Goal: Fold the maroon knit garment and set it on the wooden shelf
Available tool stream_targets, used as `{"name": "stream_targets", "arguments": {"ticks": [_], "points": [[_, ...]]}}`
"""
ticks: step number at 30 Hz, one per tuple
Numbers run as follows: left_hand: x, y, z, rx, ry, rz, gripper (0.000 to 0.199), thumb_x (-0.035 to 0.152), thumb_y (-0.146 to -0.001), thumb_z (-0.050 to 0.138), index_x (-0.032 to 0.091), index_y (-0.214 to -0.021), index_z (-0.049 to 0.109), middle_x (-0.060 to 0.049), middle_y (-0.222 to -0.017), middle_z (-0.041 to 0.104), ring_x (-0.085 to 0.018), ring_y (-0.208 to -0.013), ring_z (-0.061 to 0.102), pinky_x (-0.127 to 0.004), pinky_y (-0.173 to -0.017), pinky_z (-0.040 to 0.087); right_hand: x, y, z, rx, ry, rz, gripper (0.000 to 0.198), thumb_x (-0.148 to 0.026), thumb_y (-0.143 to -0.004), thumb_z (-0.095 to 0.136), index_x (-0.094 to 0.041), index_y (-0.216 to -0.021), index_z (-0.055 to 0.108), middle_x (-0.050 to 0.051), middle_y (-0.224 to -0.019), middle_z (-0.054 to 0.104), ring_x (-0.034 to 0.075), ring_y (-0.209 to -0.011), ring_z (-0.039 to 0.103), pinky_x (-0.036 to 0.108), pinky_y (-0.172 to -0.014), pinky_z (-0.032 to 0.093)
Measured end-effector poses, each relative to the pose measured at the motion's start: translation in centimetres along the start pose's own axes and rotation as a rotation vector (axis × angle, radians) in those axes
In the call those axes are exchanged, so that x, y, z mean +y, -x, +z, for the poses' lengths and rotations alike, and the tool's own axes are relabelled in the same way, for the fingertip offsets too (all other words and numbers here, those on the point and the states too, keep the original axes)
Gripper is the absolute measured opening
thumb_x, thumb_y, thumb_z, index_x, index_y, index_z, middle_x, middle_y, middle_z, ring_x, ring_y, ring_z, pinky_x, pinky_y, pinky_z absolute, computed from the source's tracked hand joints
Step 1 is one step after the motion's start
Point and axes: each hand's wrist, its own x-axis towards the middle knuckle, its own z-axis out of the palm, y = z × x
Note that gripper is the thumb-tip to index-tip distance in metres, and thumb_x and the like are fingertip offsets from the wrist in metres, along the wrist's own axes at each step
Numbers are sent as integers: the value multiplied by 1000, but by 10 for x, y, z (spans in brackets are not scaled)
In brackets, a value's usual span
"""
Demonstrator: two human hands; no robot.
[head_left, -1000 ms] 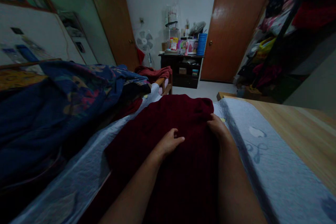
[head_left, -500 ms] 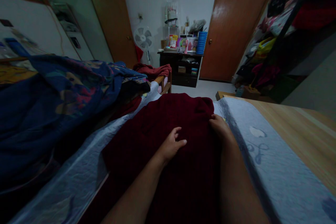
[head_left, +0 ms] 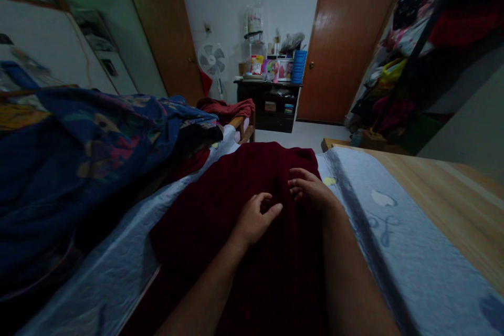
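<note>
A dark red garment [head_left: 252,168] lies spread over the bed in front of me, its right side folded inward. My left hand [head_left: 254,219] is over its middle, thumb and fingers apart with nothing between them. Close by on the right, my right hand [head_left: 311,189] is over the folded part, fingers loosely bent and apart. Whether the fingertips press on the cloth is hard to make out in the dim light.
A blue patterned blanket [head_left: 118,136] is heaped on the left. The light blue mattress cover [head_left: 394,220] borders a wooden board [head_left: 452,184] at right. Beyond the bed stand a fan [head_left: 212,60], a dark cabinet [head_left: 268,121] and a brown door [head_left: 350,37].
My right hand has let go of the garment's right edge and moved left, nearer my left hand. The cloth's right side now lies further inward. My left hand has barely moved.
</note>
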Motion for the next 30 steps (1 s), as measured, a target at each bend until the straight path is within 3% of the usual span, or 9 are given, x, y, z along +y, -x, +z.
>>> {"name": "stream_targets", "arguments": {"ticks": [3,5,10,13,16,19,21,25,30], "points": [[8,7,4,-94,-206,-59,77,64,-68,63,16,-128,53,-15,-128,55,-33,-120,50,-39,-98,40,2,-2,3,-40,23,-5,42,-13,-71,58,-23,-112,52,3,-87,65,13,-72,62,24,-60,47],[10,11,8,-118,-373,-72,84,65,-63,67,15,-128,52,-17,-130,53,-37,-123,46,-42,-101,37,3,-3,3,-62,59,-17,39,-10,-70,58,-22,-107,54,3,-88,64,13,-75,62,24,-63,47],[6,13,13,-175,-520,-19,34,40,-74,61,17,-99,64,-13,-106,62,-29,-103,57,-36,-90,42,3,-5,5,-97,97,-22,35,-9,-68,58,-20,-101,57,3,-88,65,13,-74,62,25,-64,48],[0,8,11,-218,-348,13,16,31,-77,57,18,-85,62,-6,-91,63,-21,-86,58,-30,-78,42,3,-7,2,-22,89,-60,31,-14,-71,56,-19,-101,57,4,-87,67,14,-71,63,25,-61,49],[-4,1,4,-202,-120,-2,16,34,-78,57,19,-72,54,1,-73,56,-15,-70,51,-25,-63,39,8,-15,-8,279,128,-166,27,-17,-73,50,-19,-100,57,4,-84,68,14,-67,63,24,-58,48],[-7,-6,-5,-112,87,-15,23,39,-79,55,20,-68,45,5,-66,45,-11,-62,44,-23,-58,34,18,-27,-22,577,278,-246,25,-19,-74,46,-19,-94,59,4,-84,69,17,-76,64,28,-69,50],[-10,-10,-12,-62,230,-32,23,40,-78,55,21,-71,44,7,-65,43,-10,-60,42,-22,-57,35,25,-32,-28,656,465,-271,24,-20,-74,45,-18,-90,62,6,-89,69,19,-86,64,31,-82,49],[-17,-19,-32,65,404,-121,30,43,-72,62,20,-86,48,7,-64,50,-10,-56,46,-22,-56,38,34,-35,-22,542,753,-235,31,-22,-80,45,-17,-102,66,9,-106,68,20,-101,61,30,-92,43],[-21,-22,-56,189,564,-254,48,43,-61,73,18,-97,53,3,-74,62,-13,-66,58,-26,-65,45,43,-36,-6,366,971,-128,43,-35,-90,45,-17,-127,56,12,-133,56,24,-125,49,38,-104,33]]}}
